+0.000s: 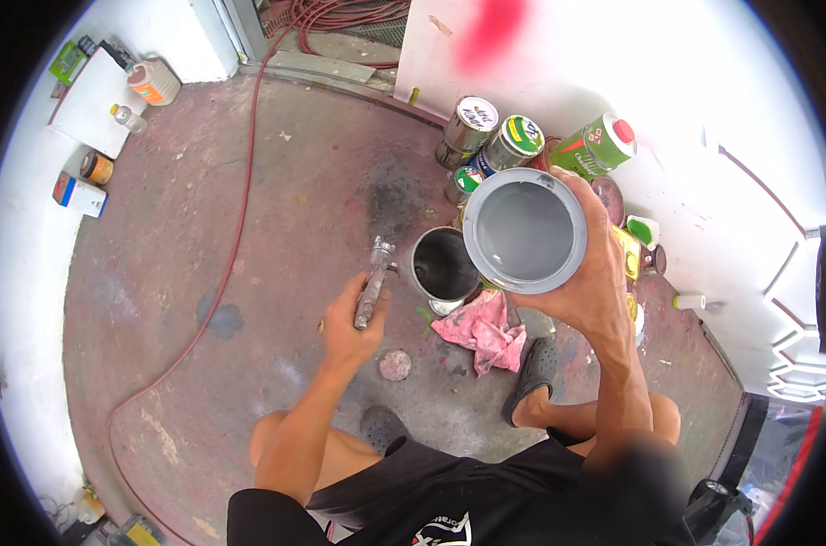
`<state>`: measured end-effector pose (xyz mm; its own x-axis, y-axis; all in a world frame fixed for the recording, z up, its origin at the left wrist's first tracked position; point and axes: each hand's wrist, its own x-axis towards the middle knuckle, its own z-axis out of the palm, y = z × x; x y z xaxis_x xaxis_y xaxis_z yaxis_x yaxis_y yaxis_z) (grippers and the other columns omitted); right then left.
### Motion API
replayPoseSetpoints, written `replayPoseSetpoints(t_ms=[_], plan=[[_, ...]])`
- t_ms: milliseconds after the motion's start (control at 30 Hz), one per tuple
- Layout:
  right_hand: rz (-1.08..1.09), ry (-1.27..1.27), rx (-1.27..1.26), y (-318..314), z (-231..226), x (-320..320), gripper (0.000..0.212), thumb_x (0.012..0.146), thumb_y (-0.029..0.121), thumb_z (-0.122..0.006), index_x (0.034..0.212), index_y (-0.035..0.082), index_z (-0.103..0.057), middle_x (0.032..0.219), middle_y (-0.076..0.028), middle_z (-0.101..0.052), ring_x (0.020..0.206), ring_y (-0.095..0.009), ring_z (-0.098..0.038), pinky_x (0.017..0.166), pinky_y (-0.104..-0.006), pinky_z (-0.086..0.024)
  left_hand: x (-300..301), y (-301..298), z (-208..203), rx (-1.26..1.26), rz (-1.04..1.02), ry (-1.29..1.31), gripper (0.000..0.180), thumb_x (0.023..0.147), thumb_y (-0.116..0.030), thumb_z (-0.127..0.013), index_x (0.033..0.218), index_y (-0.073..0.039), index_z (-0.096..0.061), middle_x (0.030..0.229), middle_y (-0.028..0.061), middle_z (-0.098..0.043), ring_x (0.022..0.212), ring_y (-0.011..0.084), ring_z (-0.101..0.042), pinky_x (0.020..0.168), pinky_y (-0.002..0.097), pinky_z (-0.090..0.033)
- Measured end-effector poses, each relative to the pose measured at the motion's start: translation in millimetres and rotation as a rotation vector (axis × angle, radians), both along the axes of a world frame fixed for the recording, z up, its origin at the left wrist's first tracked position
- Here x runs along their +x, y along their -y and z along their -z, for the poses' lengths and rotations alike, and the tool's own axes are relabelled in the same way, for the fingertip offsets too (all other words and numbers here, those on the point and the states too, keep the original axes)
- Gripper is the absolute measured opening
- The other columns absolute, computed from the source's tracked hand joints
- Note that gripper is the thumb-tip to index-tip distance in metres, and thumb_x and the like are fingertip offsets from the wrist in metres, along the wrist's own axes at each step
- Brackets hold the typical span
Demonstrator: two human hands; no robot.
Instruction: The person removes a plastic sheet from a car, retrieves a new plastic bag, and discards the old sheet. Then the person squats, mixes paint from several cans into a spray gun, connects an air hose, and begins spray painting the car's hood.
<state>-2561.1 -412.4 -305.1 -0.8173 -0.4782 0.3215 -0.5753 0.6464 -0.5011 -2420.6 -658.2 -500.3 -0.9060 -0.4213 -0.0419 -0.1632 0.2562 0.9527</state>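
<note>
My left hand (354, 323) is closed round the handle of a metal spray gun (373, 289). An open cup (443, 264) with a dark inside sits at the gun's right and seems joined to it. Raised in my right hand (593, 282) is a round grey tub (569, 196) with grey liquid in it, its mouth facing up toward me. The tub's rim is just right of the cup, and no stream shows between them. Below the cup lies a crumpled pink rag (486, 332) on the stained floor.
Paint cans (472, 123) and a green can with a red cap (599, 146) stand by the right wall. A red hose (242, 214) runs along the floor at left. Bottles, including an orange-labelled jug (154, 82), stand far left. A round speckled lump (395, 366) lies near my foot.
</note>
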Motion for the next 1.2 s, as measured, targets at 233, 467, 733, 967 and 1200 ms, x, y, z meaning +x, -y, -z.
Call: replayPoseSetpoints(t_ms=[233,467,733,967,1200], plan=[[-0.114,-0.255,0.086,5,-4,-1,0.111,0.056,0.021,-0.102,0.152,0.007,-0.049,0.147,-0.019,-0.061,0.14,-0.041,-0.057,0.115,-0.0519,-0.05,1,-6,-6,0.043,0.044,0.017,0.039,0.1,-0.028,-0.077,0.127,-0.001,-0.068,0.083,0.0092,-0.066,0.073,0.0163,-0.058,0.069,0.0344,-0.049],[-0.118,-0.336,0.144,5,-9,-1,0.105,0.059,0.024,-0.103,0.149,0.008,-0.051,0.146,-0.019,-0.061,0.138,-0.043,-0.058,0.111,-0.0535,-0.052,-1,-8,-5,0.058,0.06,0.027,0.04,0.103,-0.029,-0.075,0.129,0.0,-0.069,0.085,0.0037,-0.066,0.077,0.0114,-0.056,0.071,0.0315,-0.048],[-0.125,-0.368,0.179,8,-14,0,0.101,0.059,0.022,-0.101,0.147,0.01,-0.054,0.146,-0.017,-0.062,0.137,-0.042,-0.058,0.109,-0.0541,-0.053,-2,-8,-3,0.074,0.051,0.009,0.043,0.102,-0.034,-0.075,0.127,0.0,-0.068,0.086,0.0095,-0.068,0.077,0.0156,-0.059,0.072,0.0343,-0.05],[-0.132,-0.393,0.174,11,-16,1,0.096,0.061,0.02,-0.1,0.146,0.01,-0.056,0.146,-0.016,-0.063,0.137,-0.042,-0.058,0.109,-0.0537,-0.053,-2,-9,0,0.12,0.062,0.029,0.042,0.102,-0.032,-0.076,0.128,0.001,-0.069,0.088,0.009,-0.07,0.079,0.0138,-0.06,0.074,0.0329,-0.051],[-0.141,-0.403,0.177,13,-19,2,0.097,0.061,0.019,-0.099,0.147,0.01,-0.055,0.146,-0.016,-0.063,0.137,-0.042,-0.058,0.11,-0.0539,-0.053,-4,-9,1,0.103,0.064,-0.008,0.04,0.102,-0.029,-0.076,0.128,0.001,-0.069,0.09,0.0084,-0.072,0.081,0.0139,-0.062,0.075,0.0329,-0.052]])
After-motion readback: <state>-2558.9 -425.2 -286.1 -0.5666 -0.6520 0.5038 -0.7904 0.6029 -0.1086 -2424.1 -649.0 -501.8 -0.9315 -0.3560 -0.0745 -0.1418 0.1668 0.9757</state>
